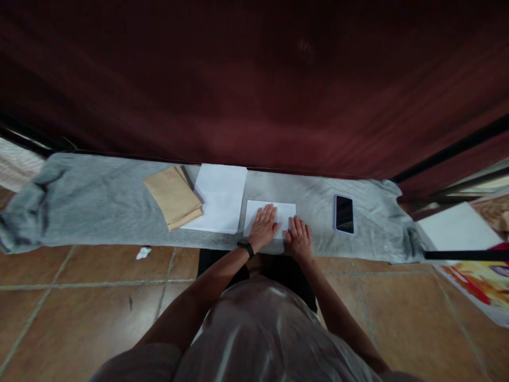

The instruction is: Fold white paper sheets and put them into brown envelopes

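A small white sheet of paper, perhaps folded, lies on the grey cloth in front of me. My left hand, with a dark band on its wrist, rests flat on the sheet with its fingers stretched out. At the sheet's right edge lies my right hand, palm down, fingers extended and slightly apart. Neither hand grips anything. Larger white paper lies to the left, and brown envelopes in a pile overlap its left side.
The long grey cloth covers a narrow surface against a dark red panel. A phone lies at the right. Crumpled white paper is on the tiled floor. A white board stands or lies at far right.
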Action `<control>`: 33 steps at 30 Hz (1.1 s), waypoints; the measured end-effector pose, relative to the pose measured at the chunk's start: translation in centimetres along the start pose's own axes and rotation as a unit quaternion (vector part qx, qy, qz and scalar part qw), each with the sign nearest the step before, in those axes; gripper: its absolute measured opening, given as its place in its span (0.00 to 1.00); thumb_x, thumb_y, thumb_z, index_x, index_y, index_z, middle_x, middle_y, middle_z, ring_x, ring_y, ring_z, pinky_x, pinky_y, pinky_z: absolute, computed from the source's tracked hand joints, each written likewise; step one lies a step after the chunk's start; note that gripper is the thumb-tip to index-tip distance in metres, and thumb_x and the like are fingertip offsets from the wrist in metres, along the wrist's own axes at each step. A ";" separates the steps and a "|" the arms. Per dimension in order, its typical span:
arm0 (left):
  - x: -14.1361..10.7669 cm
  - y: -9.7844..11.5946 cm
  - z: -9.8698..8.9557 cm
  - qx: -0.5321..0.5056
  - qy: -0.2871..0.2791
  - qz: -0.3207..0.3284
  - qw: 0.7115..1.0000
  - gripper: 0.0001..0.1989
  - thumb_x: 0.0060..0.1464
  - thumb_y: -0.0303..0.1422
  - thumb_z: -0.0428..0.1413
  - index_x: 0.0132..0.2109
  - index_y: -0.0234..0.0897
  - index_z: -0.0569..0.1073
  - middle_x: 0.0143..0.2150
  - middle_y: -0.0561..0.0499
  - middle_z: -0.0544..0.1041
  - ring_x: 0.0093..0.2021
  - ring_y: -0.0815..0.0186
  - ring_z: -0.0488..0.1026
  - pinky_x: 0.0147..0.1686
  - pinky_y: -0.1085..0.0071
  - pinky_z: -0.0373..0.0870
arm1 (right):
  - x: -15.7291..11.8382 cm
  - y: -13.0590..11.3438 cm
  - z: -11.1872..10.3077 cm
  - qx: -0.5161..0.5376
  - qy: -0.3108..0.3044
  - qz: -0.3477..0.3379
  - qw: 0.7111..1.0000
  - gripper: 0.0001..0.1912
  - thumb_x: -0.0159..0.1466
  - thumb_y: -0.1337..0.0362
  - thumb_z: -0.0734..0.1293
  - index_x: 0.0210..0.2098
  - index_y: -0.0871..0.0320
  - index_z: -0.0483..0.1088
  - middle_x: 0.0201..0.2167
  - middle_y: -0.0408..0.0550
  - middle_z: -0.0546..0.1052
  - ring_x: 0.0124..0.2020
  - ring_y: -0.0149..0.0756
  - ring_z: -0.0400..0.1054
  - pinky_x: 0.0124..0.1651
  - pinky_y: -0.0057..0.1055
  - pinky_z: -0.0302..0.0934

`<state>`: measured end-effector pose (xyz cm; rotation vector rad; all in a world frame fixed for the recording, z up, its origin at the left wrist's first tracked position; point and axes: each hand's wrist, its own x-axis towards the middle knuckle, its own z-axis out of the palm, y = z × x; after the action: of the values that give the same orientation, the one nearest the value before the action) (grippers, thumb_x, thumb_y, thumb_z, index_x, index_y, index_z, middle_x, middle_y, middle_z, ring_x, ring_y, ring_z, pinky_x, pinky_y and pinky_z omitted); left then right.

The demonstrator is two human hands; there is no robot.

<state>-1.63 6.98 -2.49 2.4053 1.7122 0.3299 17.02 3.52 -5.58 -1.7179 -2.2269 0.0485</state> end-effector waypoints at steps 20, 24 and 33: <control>-1.2 -2.4 -0.5 0.035 -0.003 0.016 0.999 0.31 0.69 0.42 0.43 0.72 0.30 0.55 0.75 0.39 0.52 0.76 0.54 0.45 0.73 0.50 0.41 | 6.5 -1.9 1.3 0.048 -0.036 -0.050 0.997 0.27 0.75 0.58 0.52 0.70 0.57 0.57 0.71 0.56 0.59 0.71 0.49 0.51 0.71 0.54 0.41; -1.8 -3.1 -0.9 0.033 0.004 0.000 0.999 0.32 0.69 0.46 0.43 0.72 0.32 0.55 0.75 0.41 0.51 0.76 0.54 0.45 0.73 0.51 0.42 | 7.1 -0.1 0.6 0.023 -0.034 -0.013 0.999 0.27 0.75 0.57 0.52 0.70 0.57 0.57 0.71 0.55 0.60 0.71 0.50 0.52 0.71 0.54 0.41; -4.3 -2.8 -0.9 0.056 0.008 -0.014 0.998 0.31 0.69 0.45 0.44 0.72 0.34 0.57 0.75 0.40 0.53 0.75 0.51 0.46 0.71 0.46 0.44 | 11.0 0.8 -2.6 0.087 -0.122 0.039 0.988 0.22 0.70 0.66 0.58 0.61 0.61 0.69 0.61 0.60 0.71 0.63 0.46 0.61 0.70 0.45 0.45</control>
<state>-5.77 3.89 -2.75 2.4597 1.8148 0.2564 16.00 13.72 -0.73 -1.7823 -2.2424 0.4805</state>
